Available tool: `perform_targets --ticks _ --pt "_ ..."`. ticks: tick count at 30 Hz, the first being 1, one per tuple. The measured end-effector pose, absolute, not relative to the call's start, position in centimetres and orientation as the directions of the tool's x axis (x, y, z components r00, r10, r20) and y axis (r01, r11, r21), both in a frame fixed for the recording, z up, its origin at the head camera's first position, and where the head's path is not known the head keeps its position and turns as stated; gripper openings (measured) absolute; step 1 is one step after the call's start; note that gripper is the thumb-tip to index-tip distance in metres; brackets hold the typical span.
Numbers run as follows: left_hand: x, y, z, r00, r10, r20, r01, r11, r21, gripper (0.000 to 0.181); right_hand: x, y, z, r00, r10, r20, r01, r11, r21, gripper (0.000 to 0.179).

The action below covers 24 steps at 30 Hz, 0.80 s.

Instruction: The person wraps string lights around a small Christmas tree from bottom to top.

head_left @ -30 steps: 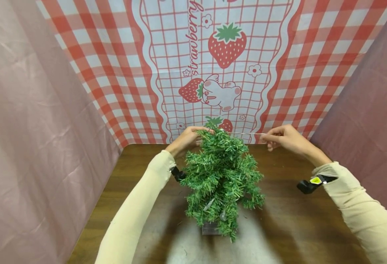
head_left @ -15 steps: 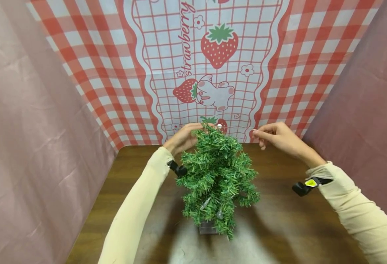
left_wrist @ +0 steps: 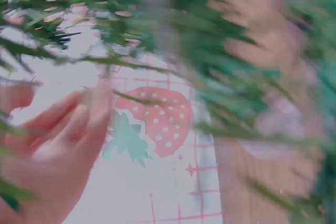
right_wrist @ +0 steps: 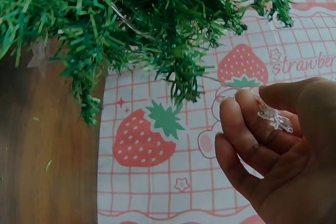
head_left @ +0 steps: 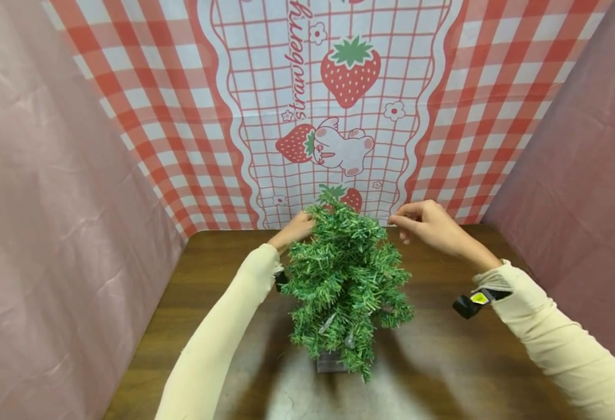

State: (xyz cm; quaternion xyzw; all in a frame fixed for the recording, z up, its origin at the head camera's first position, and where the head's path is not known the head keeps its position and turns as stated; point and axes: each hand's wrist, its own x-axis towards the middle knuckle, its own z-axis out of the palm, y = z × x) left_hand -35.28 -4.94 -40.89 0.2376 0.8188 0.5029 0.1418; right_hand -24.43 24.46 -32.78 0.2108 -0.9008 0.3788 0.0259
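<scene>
A small artificial Christmas tree (head_left: 346, 274) stands upright in the middle of the table. Behind its upper left side is my left hand (head_left: 298, 228), partly hidden by the branches. The left wrist view is blurred, but the left fingers (left_wrist: 97, 114) look fairly straight among the needles, with nothing clearly held. To the right of the treetop, my right hand (head_left: 427, 224) pinches a thin string of lights (right_wrist: 212, 78) between thumb and index finger. This wire runs into the tree. A clear snowflake-shaped light (right_wrist: 275, 119) hangs by the right fingers.
Clear light pieces sit on the lower front branches, and a star-shaped light (right_wrist: 39, 59) hangs under the tree. The brown wooden table (head_left: 202, 291) meets a strawberry-print cloth (head_left: 333, 76) at the back. Pink curtains (head_left: 50, 204) flank both sides.
My right hand has come left toward the tree, and the wire that was stretched taut at the treetop no longer shows there. My left hand has dropped lower behind the branches.
</scene>
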Motion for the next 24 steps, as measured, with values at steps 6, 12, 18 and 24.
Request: perform_targets --ticks 6,12,18,24 --pt "-32.1 -5.8 -38.1 -0.914 0.328 0.238 0.29 0.117 0.95 0.013 -25.7 23.9 -33.5 -0.916 -0.324 0.234 -0.394 0.63 -0.669 0.029" --pt "-32.2 -7.4 -39.2 -0.913 0.343 0.22 0.195 -0.107 0.975 0.032 -25.6 23.1 -33.3 -0.919 -0.329 0.219 -0.382 0.599 -0.703 0.027" --pt "-32.4 -8.8 -39.8 -0.945 0.257 0.202 0.158 -0.182 0.971 0.038 -24.6 22.2 -31.6 -0.918 -0.288 0.273 -0.394 0.585 -0.709 0.023" --pt "-31.8 -9.6 -39.0 -0.952 0.247 0.182 0.115 -0.263 0.958 0.043 -23.9 21.2 -30.1 -0.917 -0.25 0.31 -0.397 0.54 -0.742 0.02"
